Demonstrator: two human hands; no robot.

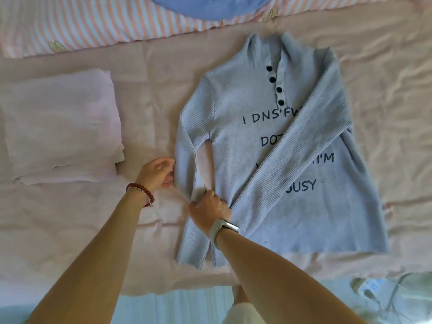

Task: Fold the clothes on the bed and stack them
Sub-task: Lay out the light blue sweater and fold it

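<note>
Head view showed the right hand (208,208) pinching the sweater (268,160) sleeve, left hand (157,171) fingers curled beside it; folding that sleeve inward seemed next.

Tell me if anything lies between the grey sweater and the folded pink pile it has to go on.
Nothing visible does. Only bare pink sheet separates the grey sweater from the folded pink pile at the left. The left hand is at the sweater's near sleeve edge; the right hand grips that sleeve.

Both hands low, arms outstretched: left hand (157,171) fingers curled; right hand (208,207) fisted, pinching.
</note>
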